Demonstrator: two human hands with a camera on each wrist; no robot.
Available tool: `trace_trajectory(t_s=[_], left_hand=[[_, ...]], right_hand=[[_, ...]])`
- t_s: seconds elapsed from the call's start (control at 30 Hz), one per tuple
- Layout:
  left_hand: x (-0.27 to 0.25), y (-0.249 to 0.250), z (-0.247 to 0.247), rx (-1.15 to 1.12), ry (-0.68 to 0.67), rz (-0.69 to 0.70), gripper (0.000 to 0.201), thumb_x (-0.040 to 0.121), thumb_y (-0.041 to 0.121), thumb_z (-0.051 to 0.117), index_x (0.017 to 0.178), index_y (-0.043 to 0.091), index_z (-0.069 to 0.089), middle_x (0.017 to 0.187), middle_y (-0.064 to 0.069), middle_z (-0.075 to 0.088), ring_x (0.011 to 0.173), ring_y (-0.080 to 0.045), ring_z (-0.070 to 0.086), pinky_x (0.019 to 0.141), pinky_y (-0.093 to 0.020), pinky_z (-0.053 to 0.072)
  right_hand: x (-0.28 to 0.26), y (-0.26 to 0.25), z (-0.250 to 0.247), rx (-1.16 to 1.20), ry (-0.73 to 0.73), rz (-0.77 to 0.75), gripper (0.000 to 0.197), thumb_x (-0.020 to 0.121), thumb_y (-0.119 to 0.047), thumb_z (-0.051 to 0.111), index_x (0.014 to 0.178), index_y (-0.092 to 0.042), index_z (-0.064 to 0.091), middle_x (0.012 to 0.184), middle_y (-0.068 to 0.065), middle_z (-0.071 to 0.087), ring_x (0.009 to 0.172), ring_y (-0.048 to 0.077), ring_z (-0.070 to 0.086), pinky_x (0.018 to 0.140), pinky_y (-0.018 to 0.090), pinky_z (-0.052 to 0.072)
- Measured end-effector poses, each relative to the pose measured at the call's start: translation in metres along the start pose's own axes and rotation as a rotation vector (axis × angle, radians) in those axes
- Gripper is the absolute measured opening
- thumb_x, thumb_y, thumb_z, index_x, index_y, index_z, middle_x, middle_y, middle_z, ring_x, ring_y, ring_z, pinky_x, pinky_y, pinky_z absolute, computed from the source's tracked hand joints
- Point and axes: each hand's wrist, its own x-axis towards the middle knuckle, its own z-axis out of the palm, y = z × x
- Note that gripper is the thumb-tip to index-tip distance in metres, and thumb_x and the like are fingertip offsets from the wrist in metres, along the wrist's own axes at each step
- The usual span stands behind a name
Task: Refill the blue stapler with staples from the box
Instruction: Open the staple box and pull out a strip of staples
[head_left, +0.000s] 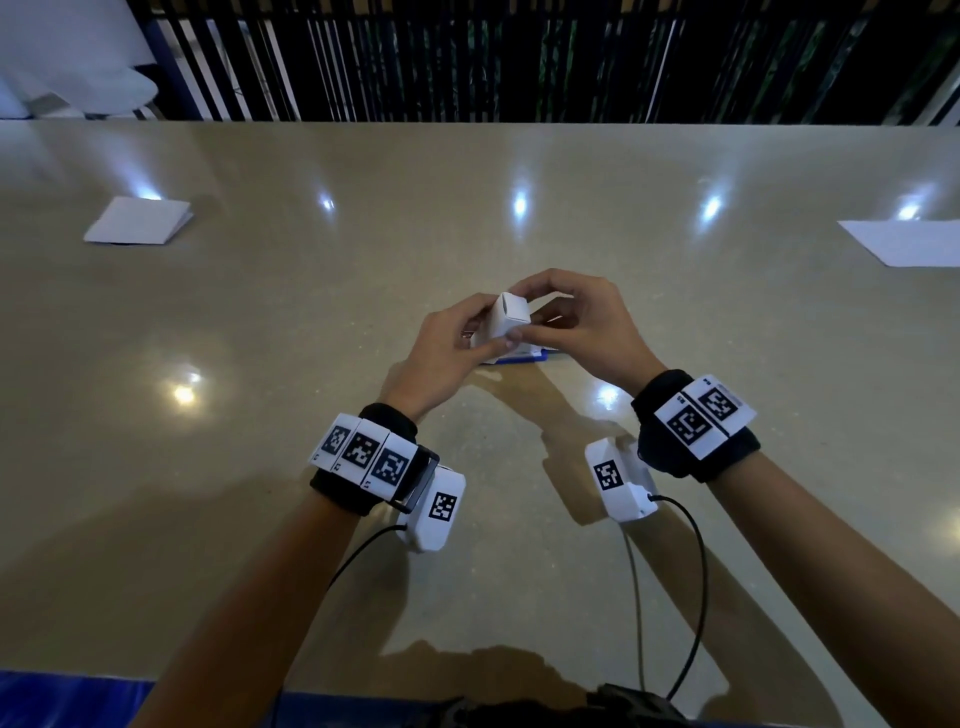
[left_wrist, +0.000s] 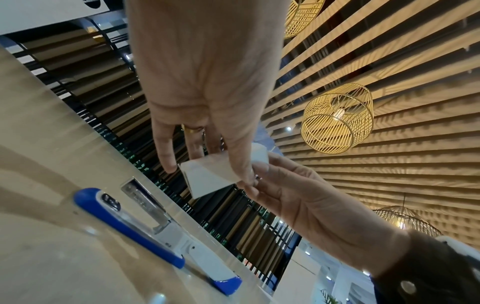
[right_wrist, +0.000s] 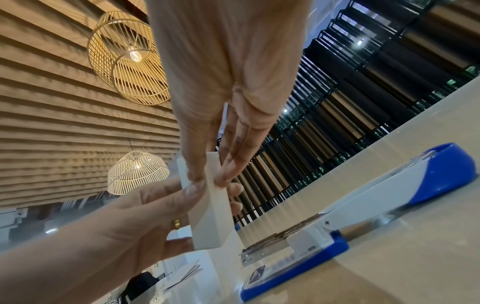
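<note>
Both of my hands hold the box (head_left: 511, 325) above the table (head_left: 260, 364). Head view: my left hand (head_left: 444, 358) grips its lower part, thumb across the near face; my right hand (head_left: 576, 325) curls over its upper end, fingertips at the top. The box is small, plain white, oblong and tilted, with no print I can read. Only a blue sliver of the stapler (head_left: 524, 357) shows, directly under the hands. One folded paper (head_left: 137, 221) lies well off to the left, and another sheet (head_left: 904, 241) lies well off to the right.

Left wrist view: the left hand (left_wrist: 205, 92) pinches the box (left_wrist: 207, 176) between thumb and fingers, and the right hand (left_wrist: 306, 199) meets it from the other side at the thumb tip. What the head view hides is plain from this angle: the stapler (left_wrist: 145, 228) lies on the table below the left hand, swung open, blue top and white body spread flat, metal staple channel exposed.

Right wrist view: the right hand (right_wrist: 221, 102) pinches the narrow upper end of the box (right_wrist: 215, 209); the left hand (right_wrist: 124, 216) cups it lower down, with a gold ring on one finger. The box reads taller and slimmer. The stapler (right_wrist: 363, 216) lies open beside and below the right hand, its blue base nearest, white arm raised toward the blue rounded end.
</note>
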Motion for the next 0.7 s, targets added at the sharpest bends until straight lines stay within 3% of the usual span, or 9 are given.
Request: trace_trajectory(t_s=[0.1,0.27,0.43,0.5,0.6,0.7], left_hand=[[0.0019,-0.0013,0.0009,0.049,0.029,-0.005,0.037,0.085,0.024,0.07,0.119,0.011,0.062,0.119,-0.003,0.066,0.106,-0.014,0.059,0.086,-0.023,0.052],[0.0048,-0.0022,0.0025,0.094,0.06,0.026,0.035,0.085,0.029,0.069,0.115,0.011,0.066,0.113,-0.002,0.069,0.1,-0.012,0.061,0.089,-0.025,0.051],[0.0049,-0.0035,0.0044,0.147,0.067,0.082,0.028,0.084,0.028,0.07,0.104,0.008,0.068,0.098,-0.005,0.071,0.092,-0.021,0.064,0.084,-0.039,0.052],[0.0056,-0.0046,0.0054,0.162,0.067,0.089,0.027,0.085,0.026,0.069,0.105,0.007,0.068,0.098,-0.007,0.071,0.092,-0.022,0.063,0.084,-0.041,0.052],[0.0067,-0.0055,0.0066,0.205,0.055,0.086,0.029,0.085,0.027,0.069,0.107,0.008,0.067,0.101,-0.006,0.07,0.092,-0.02,0.063,0.084,-0.039,0.052],[0.0085,-0.0062,0.0055,0.205,0.048,0.094,0.028,0.085,0.028,0.069,0.105,0.008,0.068,0.098,-0.006,0.071,0.09,-0.02,0.063,0.082,-0.039,0.051]], right_hand=[[-0.0009,-0.0013,-0.0023,-0.005,0.002,0.007,0.03,0.075,-0.009,0.077,0.102,-0.002,0.067,0.099,0.006,0.066,0.076,0.019,0.069,0.066,0.016,0.055],[-0.0017,0.0011,-0.0021,0.002,-0.007,0.015,0.029,0.076,-0.01,0.077,0.102,-0.005,0.067,0.1,0.005,0.066,0.077,0.015,0.068,0.066,0.014,0.053],[-0.0025,0.0038,-0.0009,-0.022,-0.006,0.005,0.03,0.073,-0.011,0.079,0.1,-0.008,0.067,0.099,0.005,0.066,0.077,0.013,0.066,0.069,0.014,0.053],[-0.0017,0.004,-0.0001,-0.08,-0.006,-0.043,0.033,0.071,-0.012,0.081,0.101,-0.007,0.067,0.098,0.008,0.067,0.076,0.012,0.065,0.069,0.013,0.053],[0.0008,0.0051,0.0012,-0.168,-0.003,-0.104,0.035,0.071,-0.013,0.081,0.102,-0.004,0.069,0.098,0.014,0.069,0.077,0.019,0.067,0.074,0.023,0.058],[0.0025,0.0077,0.001,-0.181,0.012,-0.121,0.033,0.071,-0.013,0.081,0.1,-0.002,0.07,0.096,0.016,0.069,0.077,0.02,0.067,0.075,0.023,0.058]])
